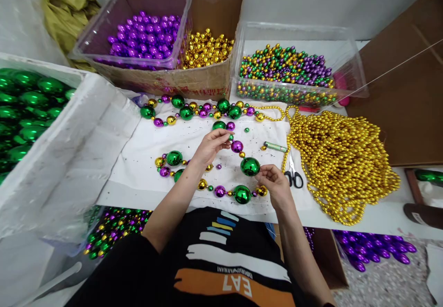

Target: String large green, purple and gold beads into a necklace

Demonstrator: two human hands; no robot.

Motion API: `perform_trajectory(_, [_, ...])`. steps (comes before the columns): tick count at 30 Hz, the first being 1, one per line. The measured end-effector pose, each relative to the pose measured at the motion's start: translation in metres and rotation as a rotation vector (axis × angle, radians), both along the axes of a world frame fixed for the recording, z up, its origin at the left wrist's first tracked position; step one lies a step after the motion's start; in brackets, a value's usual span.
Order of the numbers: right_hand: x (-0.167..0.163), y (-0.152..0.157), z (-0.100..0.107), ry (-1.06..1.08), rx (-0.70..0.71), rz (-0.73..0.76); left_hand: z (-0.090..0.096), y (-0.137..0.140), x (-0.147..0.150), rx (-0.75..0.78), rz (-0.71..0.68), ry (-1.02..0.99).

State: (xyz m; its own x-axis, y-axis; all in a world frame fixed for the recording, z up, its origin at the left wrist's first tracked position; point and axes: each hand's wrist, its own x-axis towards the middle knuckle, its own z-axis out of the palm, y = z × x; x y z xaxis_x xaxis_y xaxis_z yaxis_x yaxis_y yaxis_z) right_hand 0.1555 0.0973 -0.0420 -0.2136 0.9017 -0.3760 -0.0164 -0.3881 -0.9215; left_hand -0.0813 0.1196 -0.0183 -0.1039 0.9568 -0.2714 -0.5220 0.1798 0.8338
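My left hand (pixel 216 142) is closed in a pinch on a bead strand, by a small green bead (pixel 231 137). Below that point the strand runs through a shiny purple bead (pixel 237 146) and a gold bead (pixel 242 155) to a large green bead (pixel 250 166). My right hand (pixel 276 183) pinches the strand at this green bead's right end; the fingertips hide the exact hold. More of the beads, with another large green bead (pixel 242 194), curve over the white cloth (pixel 131 171) under my forearms. A second beaded strand (pixel 186 113) lies farther back.
Gold bead chains (pixel 341 159) are heaped at the right, beside black-handled scissors (pixel 294 178) and a green lighter-like stick (pixel 275 147). Behind stand a cardboard box (pixel 162 82) and a clear bin (pixel 297 26) of mixed beads. A white box (pixel 65 136) of green beads borders the left.
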Motion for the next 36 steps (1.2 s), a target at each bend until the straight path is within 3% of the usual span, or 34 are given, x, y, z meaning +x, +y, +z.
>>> perform_trajectory(9, [-0.014, -0.012, -0.002, -0.002, -0.013, 0.075, -0.005, -0.025, -0.015, -0.054, 0.063, 0.017])
perform_trajectory(15, [-0.021, 0.008, -0.009, -0.029, 0.055, 0.052, -0.001, -0.011, -0.014, -0.016, 0.146, 0.111])
perform_trajectory(19, [-0.02, 0.022, -0.015, -0.091, 0.093, 0.135, 0.006, 0.003, -0.009, 0.04, 0.232, 0.199])
perform_trajectory(23, [-0.011, 0.029, -0.015, -0.32, 0.214, 0.231, 0.013, 0.013, -0.004, 0.103, 0.261, 0.209])
perform_trajectory(26, [-0.008, 0.036, -0.002, -0.597, 0.496, 0.213, 0.021, 0.019, 0.0, 0.145, 0.254, 0.221])
perform_trajectory(28, [-0.014, 0.043, 0.013, -0.66, 0.633, 0.153, 0.027, 0.024, 0.003, 0.173, 0.239, 0.234])
perform_trajectory(33, [-0.047, 0.065, 0.054, -0.371, 0.654, 0.19, 0.055, 0.029, 0.01, 0.287, 0.228, 0.317])
perform_trajectory(36, [-0.062, 0.076, 0.063, -0.307, 0.689, 0.228, 0.074, 0.031, 0.012, 0.346, 0.245, 0.344])
